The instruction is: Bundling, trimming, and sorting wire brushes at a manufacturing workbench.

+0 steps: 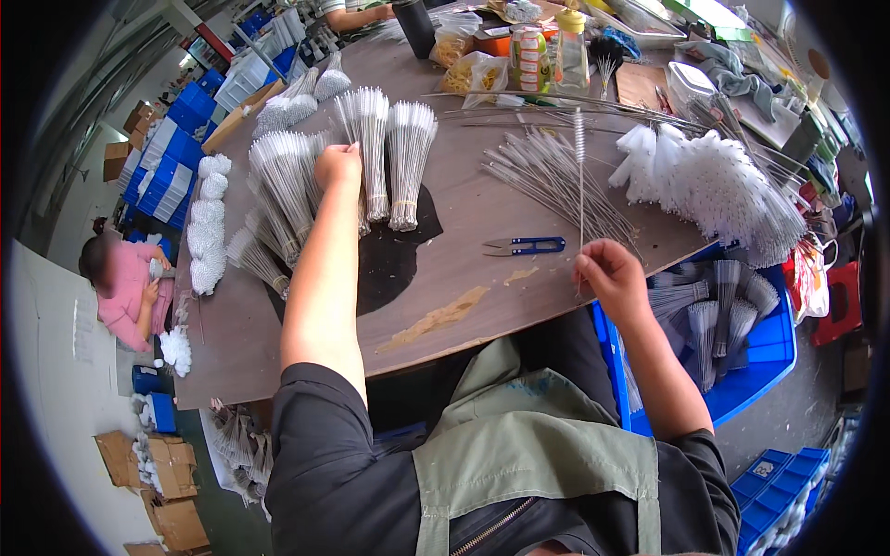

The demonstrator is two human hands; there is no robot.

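Observation:
Out over the left of the table, my left hand (338, 167) is closed among standing bundles of thin wire brushes, its fingers around a bundle of tube brushes (349, 119). Two more brush bundles (411, 167) stand just to its right, and others (278, 176) lean to its left. Near the table's front edge, my right hand (612, 276) pinches a single tube brush (580, 176) by its wire stem, with the white bristle end pointing up. Blue-handled thread snips (527, 246) lie to the left of that hand. Loose wire brushes (556, 176) are spread behind it.
White-bristled brushes are heaped (714, 190) at the right. A blue crate (742, 385) with bundles stands beside my right arm. A can (528, 60), a bottle (570, 56) and bags crowd the back. Another person (130, 287) sits at the far left.

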